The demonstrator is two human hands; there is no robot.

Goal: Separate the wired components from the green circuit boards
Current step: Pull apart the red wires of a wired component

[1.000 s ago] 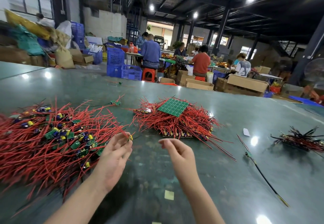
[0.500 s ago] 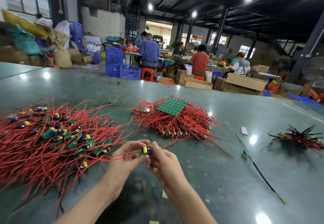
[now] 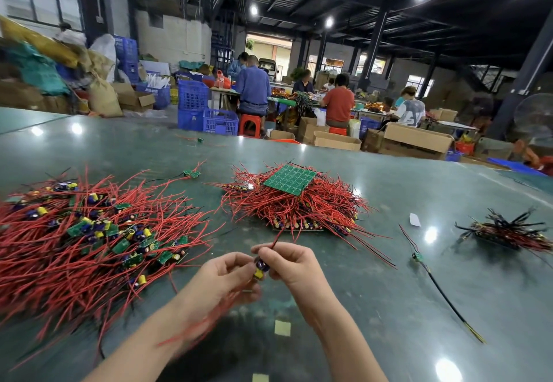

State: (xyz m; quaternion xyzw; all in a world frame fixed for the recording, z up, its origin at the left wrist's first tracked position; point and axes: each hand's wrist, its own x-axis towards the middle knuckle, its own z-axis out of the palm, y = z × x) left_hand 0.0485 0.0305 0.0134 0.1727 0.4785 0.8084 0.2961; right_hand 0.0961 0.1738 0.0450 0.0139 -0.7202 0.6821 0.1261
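You are pinching one small wired module [image 3: 259, 268] between your left hand [image 3: 220, 281] and right hand [image 3: 294, 265], both closed on it, with its red lead [image 3: 276, 236] running up and away toward the uncut board stack [image 3: 294, 202] beyond.

Dark green glossy tabletop [image 3: 374, 307], ceiling lights reflected on it. Along left edge a big loose pile of red-wired small boards [image 3: 89, 241]; toward the middle a stacked heap of red wires [image 3: 299, 205] with a green panel board [image 3: 289, 179] on top; near right edge a smaller dark bundle of black-red wires [image 3: 508, 232]. Also lying flat: single black-wired piece [image 3: 434, 280] right of centre, white scrap [image 3: 415, 220] beside it, yellowish paper squares [image 3: 282, 328] toward the near edge, stray small board with wires [image 3: 191, 173] behind the left pile, another one [image 3: 200, 140] close to the far edge.
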